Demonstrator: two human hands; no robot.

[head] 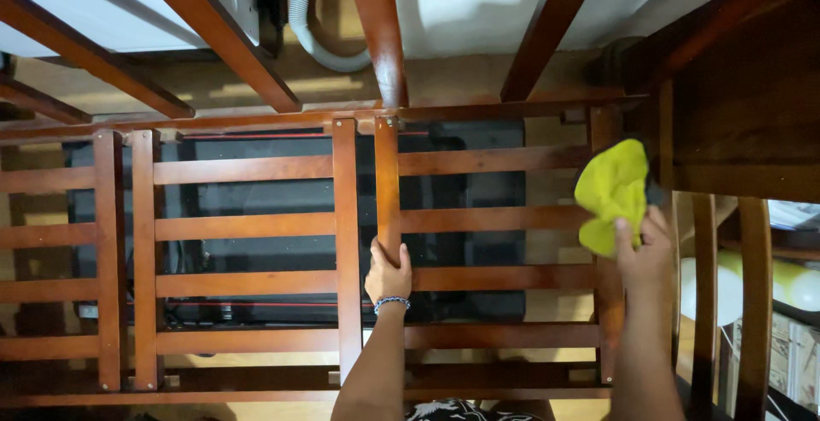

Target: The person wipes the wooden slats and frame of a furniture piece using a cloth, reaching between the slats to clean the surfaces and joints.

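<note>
My left hand (387,272) grips an upright wooden post (387,184) of a reddish-brown slatted chair back, with a beaded bracelet on its wrist. My right hand (647,248) holds a yellow-green cloth (612,192) pressed against the right-hand post (605,139) of the same chair back. The horizontal slats (495,219) run between the two posts.
A second slatted chair back (243,226) stands just to the left, and a third (51,237) at the far left. A dark wooden table edge (752,131) fills the upper right. Chair legs (380,28) slant across the top, with a grey hose (320,37) behind.
</note>
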